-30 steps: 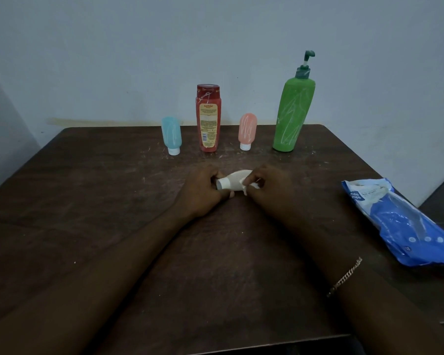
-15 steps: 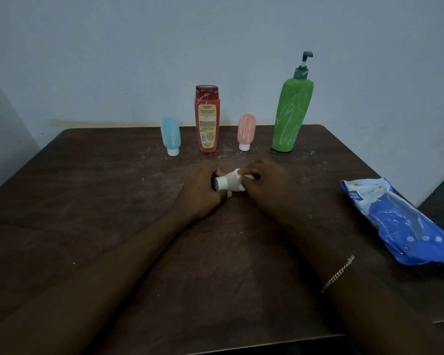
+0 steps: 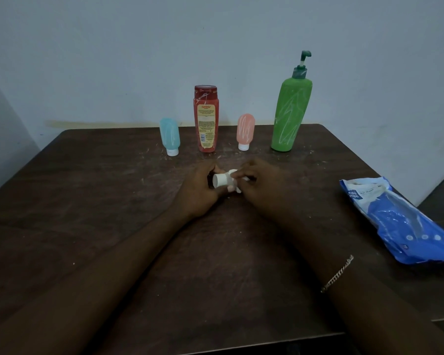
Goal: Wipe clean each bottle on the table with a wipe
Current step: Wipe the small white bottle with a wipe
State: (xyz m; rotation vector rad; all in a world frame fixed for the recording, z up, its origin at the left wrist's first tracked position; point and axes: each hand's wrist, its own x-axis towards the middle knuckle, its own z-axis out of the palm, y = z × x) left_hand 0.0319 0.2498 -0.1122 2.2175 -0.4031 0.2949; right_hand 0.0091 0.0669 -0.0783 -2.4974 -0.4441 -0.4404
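A small white bottle lies between my hands at the table's middle, cap end pointing left. My left hand grips it at the cap end. My right hand presses a white wipe against the bottle's body, which is mostly hidden. Along the back stand a light blue tube, a red bottle, a pink tube and a tall green pump bottle, all streaked with white marks.
A blue and white wipes pack lies at the right edge of the dark wooden table. A wall rises right behind the bottles. White smudges mark the tabletop near the back row.
My hands have drawn closer together over the white bottle. The right hand with the wipe has slid left along it, so less of the bottle shows.
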